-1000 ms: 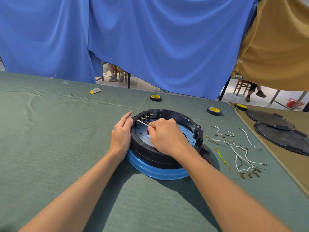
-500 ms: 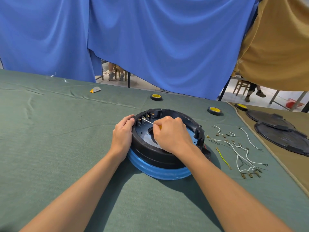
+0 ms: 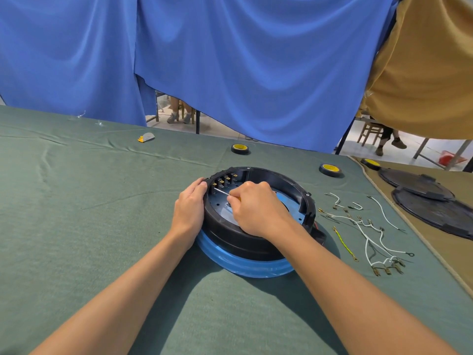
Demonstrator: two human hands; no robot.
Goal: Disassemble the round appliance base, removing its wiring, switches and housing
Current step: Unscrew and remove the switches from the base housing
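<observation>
— Well, where's the round appliance base (image 3: 256,242)?

— Flat on the green cloth (image 3: 89,226), open side up, under both hands. The left hand (image 3: 189,208) curls its fingers over the rim's left edge. The right hand (image 3: 256,208) is closed round a screwdriver (image 3: 222,192).

— Which way does it point?

— Its thin shaft runs from the right fingertips away and leftward, towards the row of switch terminals (image 3: 224,180) on the inner wall, just beside the left fingers.

— Anything hidden?

— The handle sits nearly all inside the fist; only an orange sliver shows. Whether the tip touches, I cannot tell. The right hand covers the base's middle. Loose wires (image 3: 368,226) lie right of that wrist, well apart.
</observation>
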